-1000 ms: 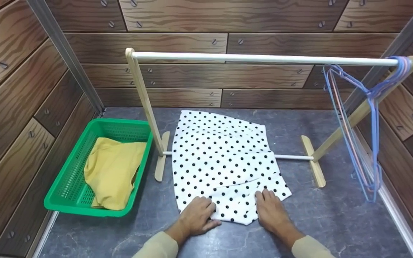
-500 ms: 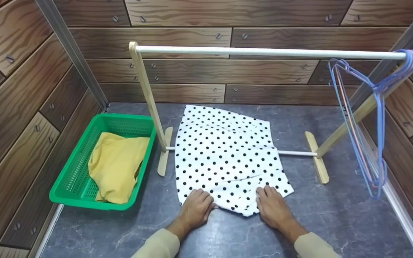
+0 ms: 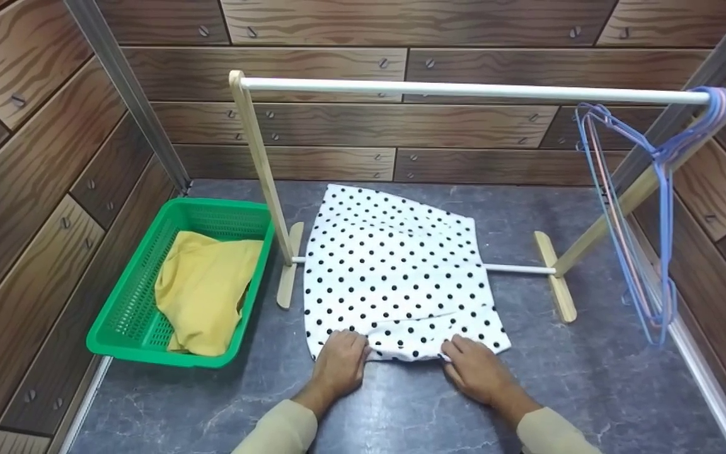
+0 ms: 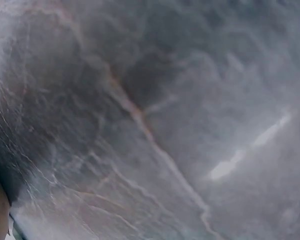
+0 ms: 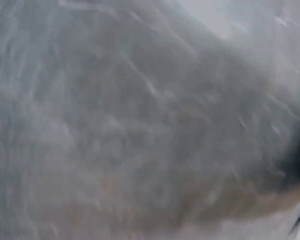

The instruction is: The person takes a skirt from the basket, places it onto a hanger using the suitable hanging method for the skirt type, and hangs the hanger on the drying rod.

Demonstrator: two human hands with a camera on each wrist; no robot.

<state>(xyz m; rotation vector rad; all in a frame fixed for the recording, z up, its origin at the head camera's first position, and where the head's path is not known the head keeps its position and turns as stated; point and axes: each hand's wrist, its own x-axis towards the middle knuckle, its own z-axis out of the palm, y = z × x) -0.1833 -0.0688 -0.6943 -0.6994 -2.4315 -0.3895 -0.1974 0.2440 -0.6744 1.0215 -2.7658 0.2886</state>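
A white polka-dot cloth (image 3: 394,271) with black dots lies spread on the grey marbled surface, over the lower bar of the rack. My left hand (image 3: 341,359) grips its near edge on the left, fingers curled onto the fabric. Farther right along that edge, my right hand (image 3: 478,369) pinches the cloth, with the right near corner sticking out beyond it. Between the hands the edge is bunched in a soft fold. Fingertips are partly hidden by the hands' backs. Both wrist views show mostly the marbled surface (image 4: 155,120), with just a sliver of hand at a lower corner.
A wooden rack with a white top rail (image 3: 464,90) stands over the cloth. Blue and pink hangers (image 3: 664,221) hang at its right end. On the left, a green basket (image 3: 101,337) holds a yellow cloth (image 3: 208,290). Wood-patterned walls (image 3: 312,123) enclose the space.
The cloth's near edge has been drawn up and straightened between the hands; its drooping middle point is gone. The right hand has shifted slightly left. The head view has tilted a little.
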